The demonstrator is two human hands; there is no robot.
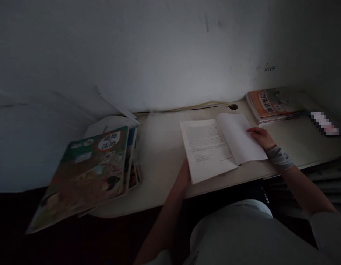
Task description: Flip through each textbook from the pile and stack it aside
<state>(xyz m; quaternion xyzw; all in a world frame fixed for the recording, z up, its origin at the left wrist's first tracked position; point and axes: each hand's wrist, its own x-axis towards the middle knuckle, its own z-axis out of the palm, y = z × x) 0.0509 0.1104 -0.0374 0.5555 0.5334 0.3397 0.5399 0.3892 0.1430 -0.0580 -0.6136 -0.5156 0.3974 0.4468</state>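
An open book (206, 149) lies tilted over the white desk near its front edge. Its left page carries printed text, while the right page looks blank and bulges up a little. My left hand (186, 171) is under the book's lower left side, holding it from below; its fingers are hidden by the pages. At the right side, my right hand (262, 137) has hold of the book's edge, with fingers lying over the blank page. A grey band (281, 157) wraps my right wrist.
A stack of colourful books (98, 165) sits on the desk's left end, overhanging the front. More books (275, 105) lie at the back right, with a blurred-out phone-like object (325, 123) beside them. A yellow cable (198, 106) runs along the wall to a hole (234, 107).
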